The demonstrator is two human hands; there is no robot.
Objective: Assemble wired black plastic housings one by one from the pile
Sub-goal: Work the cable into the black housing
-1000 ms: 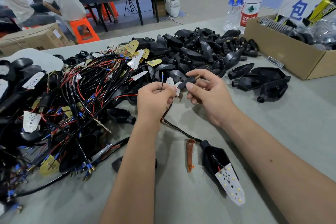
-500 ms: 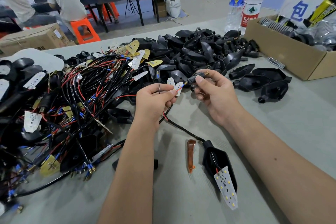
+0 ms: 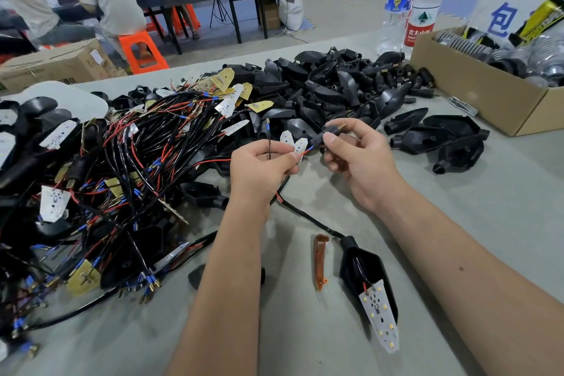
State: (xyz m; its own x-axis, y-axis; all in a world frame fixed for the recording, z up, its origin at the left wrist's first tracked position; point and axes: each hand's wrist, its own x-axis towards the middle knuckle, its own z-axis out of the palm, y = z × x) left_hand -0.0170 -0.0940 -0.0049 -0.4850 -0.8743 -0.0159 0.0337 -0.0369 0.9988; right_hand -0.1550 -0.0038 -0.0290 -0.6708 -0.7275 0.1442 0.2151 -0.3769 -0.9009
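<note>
Mid-frame, thin red and black wires are pinched by the left hand. A small black plastic connector is pinched by the right hand. The wired black housing lies lower right.

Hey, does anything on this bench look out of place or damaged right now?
Nothing looks damaged. The oddest thing is the white LED board hanging half out of the black housing near the right forearm, not seated. An amber lens lies loose beside it. The wired pile on the left is badly tangled.
</note>
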